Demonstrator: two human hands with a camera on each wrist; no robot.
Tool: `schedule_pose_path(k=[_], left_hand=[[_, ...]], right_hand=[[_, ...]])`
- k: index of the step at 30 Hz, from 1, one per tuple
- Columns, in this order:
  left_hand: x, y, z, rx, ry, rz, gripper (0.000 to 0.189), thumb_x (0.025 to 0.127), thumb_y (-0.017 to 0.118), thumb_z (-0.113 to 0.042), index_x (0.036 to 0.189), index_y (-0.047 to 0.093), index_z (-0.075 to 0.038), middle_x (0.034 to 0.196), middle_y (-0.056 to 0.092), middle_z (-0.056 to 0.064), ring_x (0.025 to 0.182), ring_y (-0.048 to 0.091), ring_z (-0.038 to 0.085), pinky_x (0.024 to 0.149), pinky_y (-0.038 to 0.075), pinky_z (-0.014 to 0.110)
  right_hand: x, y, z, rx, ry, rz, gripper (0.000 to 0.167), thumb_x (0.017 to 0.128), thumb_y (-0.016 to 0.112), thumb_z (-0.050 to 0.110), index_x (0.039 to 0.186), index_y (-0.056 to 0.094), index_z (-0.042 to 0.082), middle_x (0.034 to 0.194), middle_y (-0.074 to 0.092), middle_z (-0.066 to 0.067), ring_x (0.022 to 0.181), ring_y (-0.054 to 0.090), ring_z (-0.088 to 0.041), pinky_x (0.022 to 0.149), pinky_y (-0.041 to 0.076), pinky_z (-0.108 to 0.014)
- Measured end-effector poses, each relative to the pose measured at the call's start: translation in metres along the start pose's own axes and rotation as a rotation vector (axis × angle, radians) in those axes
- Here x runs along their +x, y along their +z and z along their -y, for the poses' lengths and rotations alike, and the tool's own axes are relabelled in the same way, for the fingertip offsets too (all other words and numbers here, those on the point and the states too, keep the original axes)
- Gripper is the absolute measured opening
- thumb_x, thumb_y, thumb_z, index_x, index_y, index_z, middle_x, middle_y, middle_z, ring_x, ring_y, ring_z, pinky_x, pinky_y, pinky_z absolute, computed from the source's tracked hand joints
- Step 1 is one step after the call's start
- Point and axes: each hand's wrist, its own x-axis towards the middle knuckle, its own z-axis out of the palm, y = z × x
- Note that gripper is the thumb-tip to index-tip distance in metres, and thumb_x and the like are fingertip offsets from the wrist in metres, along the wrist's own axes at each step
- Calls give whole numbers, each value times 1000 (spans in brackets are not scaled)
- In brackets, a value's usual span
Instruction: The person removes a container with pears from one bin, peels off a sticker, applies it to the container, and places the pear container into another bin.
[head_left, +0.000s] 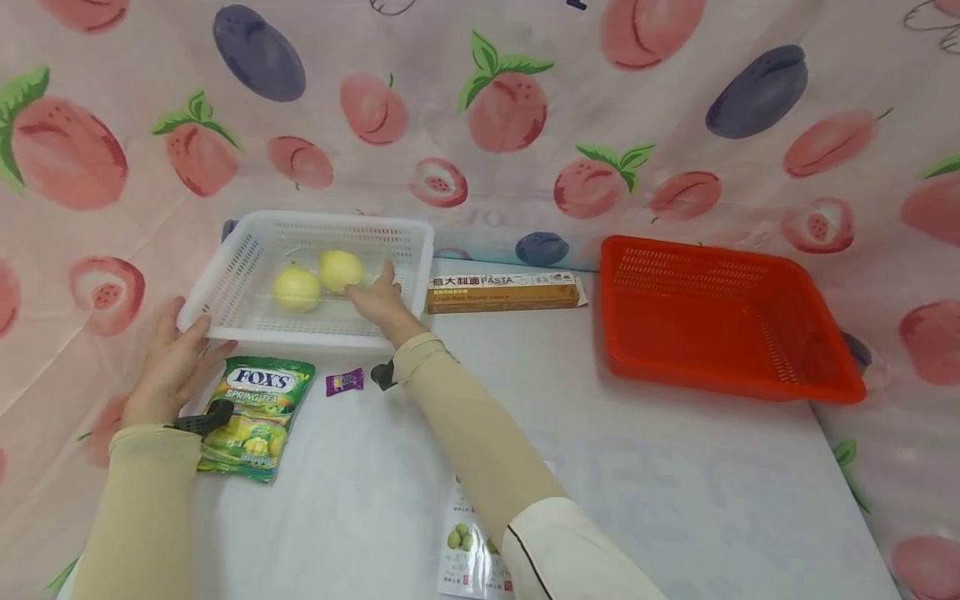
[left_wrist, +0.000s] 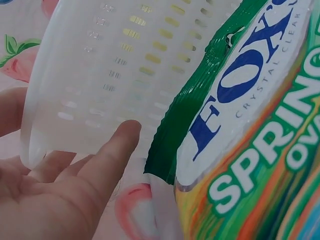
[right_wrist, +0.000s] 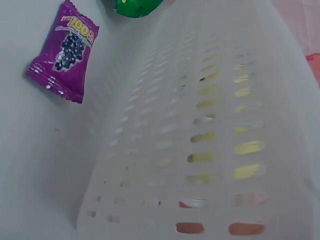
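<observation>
A white plastic basket (head_left: 345, 339) stands at the back left with two round yellow fruits in it, perhaps pears: a left fruit (head_left: 296, 288) and a right fruit (head_left: 341, 270). My left hand (head_left: 167, 371) grips the basket's front left corner; in the left wrist view its thumb (left_wrist: 125, 135) lies by the holed wall. Inside the basket, my right hand (head_left: 384, 307) reaches over the front rim, fingers extended beside the right fruit and thumb raised. Whether the fingertips touch that fruit is hard to tell. The right wrist view shows mostly the basket's outer wall (right_wrist: 150, 165).
A green Fox's candy bag (head_left: 255, 417) lies by my left wrist, a small purple wrapped candy (head_left: 345, 382) just in front of the basket. Right of the basket is a pasta box (head_left: 506, 293), then a red basket (head_left: 720, 379). A printed sheet (head_left: 468, 550) is partly under my right arm.
</observation>
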Motion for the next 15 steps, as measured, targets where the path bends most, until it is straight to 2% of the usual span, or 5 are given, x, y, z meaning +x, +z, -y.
schedule_pose_path(k=[3, 7, 12, 15], left_hand=[[0, 0, 0, -15, -14, -2, 81, 98, 56, -33, 155, -2, -43, 161, 2, 1, 143, 17, 25, 98, 34, 40], [-1, 1, 0, -20, -23, -6, 81, 98, 56, -34, 154, -1, -45, 161, 2, 0, 144, 17, 25, 98, 34, 40], [-1, 1, 0, -16, -25, -8, 81, 98, 55, -35, 154, -2, -46, 162, 2, -1, 144, 16, 25, 98, 34, 40], [-2, 0, 1, -8, -27, -12, 80, 98, 55, -36, 154, -2, -46, 162, 2, -1, 145, 15, 26, 98, 34, 39]], right_hand=[[2, 0, -2, 58, 41, 6, 88, 94, 61, 35, 158, 3, 20, 151, 31, -20, 133, 39, -36, 103, 39, -49], [3, 1, -3, 153, 101, 7, 88, 95, 62, 30, 158, 2, 16, 144, 41, -23, 118, 53, -35, 86, 53, -46], [1, 2, -2, 191, 171, 3, 78, 93, 65, 32, 152, 23, 2, 134, 48, -20, 109, 57, -34, 86, 54, -42], [0, 4, -2, 249, 188, 3, 73, 93, 66, 28, 148, 27, -1, 133, 47, -19, 111, 56, -36, 87, 53, -43]])
